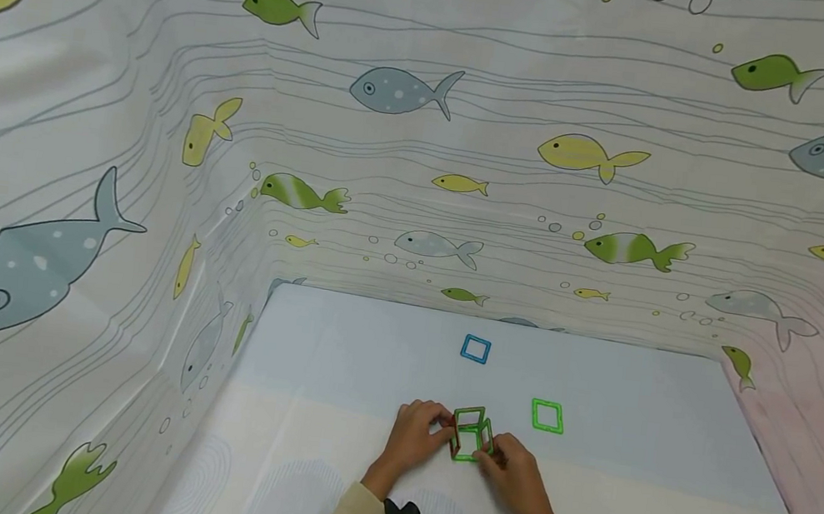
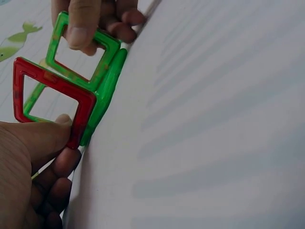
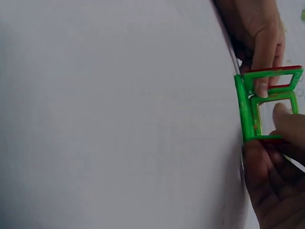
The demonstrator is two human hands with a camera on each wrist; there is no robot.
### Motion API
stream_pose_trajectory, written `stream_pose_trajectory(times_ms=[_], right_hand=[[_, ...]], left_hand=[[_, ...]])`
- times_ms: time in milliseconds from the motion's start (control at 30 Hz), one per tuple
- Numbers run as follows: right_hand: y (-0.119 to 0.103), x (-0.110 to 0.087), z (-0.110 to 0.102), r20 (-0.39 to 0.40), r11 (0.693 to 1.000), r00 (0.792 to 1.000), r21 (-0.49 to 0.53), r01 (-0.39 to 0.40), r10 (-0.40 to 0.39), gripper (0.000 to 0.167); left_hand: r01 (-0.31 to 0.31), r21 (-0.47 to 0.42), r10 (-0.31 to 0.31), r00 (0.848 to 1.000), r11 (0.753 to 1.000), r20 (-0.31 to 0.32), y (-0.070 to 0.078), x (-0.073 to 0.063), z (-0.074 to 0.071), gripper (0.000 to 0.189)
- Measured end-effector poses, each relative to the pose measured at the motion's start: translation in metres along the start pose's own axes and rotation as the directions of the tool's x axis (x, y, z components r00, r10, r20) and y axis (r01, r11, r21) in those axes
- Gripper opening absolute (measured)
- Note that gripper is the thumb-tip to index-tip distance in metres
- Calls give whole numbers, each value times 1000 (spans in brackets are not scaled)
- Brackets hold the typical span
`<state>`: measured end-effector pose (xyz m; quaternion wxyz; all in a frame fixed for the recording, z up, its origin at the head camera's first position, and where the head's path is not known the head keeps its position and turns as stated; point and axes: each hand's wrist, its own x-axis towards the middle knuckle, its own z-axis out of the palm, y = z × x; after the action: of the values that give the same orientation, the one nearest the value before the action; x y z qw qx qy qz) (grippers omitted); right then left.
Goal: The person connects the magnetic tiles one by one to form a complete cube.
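An open box (image 1: 464, 458) of red and green square frames stands on the tabletop (image 1: 627, 506) between the two hands, its green base lying flat. The left hand (image 1: 414, 437) pinches the red wall (image 2: 53, 78) with thumb and fingers, while the right hand (image 1: 516, 473) grips the green wall (image 2: 101, 69) opposite. Beyond lie a loose green square (image 1: 534, 414) and, farther off, a blue square (image 1: 464, 346), both apart from the box

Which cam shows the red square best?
Left wrist: the red square faces the camera, large, with the thumb of the left hand covering part of its lower side. Head view shows it small and steeply angled. Right wrist view shows only thin red strips; which belong to it, I can't tell.
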<state>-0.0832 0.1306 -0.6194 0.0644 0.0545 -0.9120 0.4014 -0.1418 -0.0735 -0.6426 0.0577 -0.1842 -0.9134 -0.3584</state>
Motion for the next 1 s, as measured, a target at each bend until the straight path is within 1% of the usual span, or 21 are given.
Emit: stream_pose_trajectory(times_ms=[100,233,333,467,567,633,733,867,1000], right_hand=[[-1,0,1,13,999,1000,-29,-27,27,20],[-1,2,3,53,994,995,-68,-86,90,24],[-2,5,4,76,990,991,-97,-105,113,26],[-4,9,4,93,984,986,-121,-128,139,28],[-5,12,3,97,982,984,-135,-133,147,27],[-5,13,2,97,982,986,-147,-122,137,25],[-5,14,2,91,981,989,-162,-103,119,23],[-4,16,2,72,984,993,-162,-76,89,21],[-1,17,3,45,985,997,-166,-51,59,19]], left_hand=[[-8,2,8,1000,1000,-10,0,0,0,11],[-30,15,31,999,999,-29,-1,-1,0,11],[-55,29,56,998,998,-28,-1,-1,-1,13],[-80,19,80,997,997,20,-2,-1,-5,17],[-83,-28,85,994,996,71,-5,-2,-7,21],[-88,-56,93,991,995,95,-7,-3,-9,22],[-111,-78,120,986,991,113,-9,-3,-11,23],[-159,-68,166,979,985,120,-10,-4,-14,25],[-188,-64,195,973,980,120,-10,-4,-16,25]])
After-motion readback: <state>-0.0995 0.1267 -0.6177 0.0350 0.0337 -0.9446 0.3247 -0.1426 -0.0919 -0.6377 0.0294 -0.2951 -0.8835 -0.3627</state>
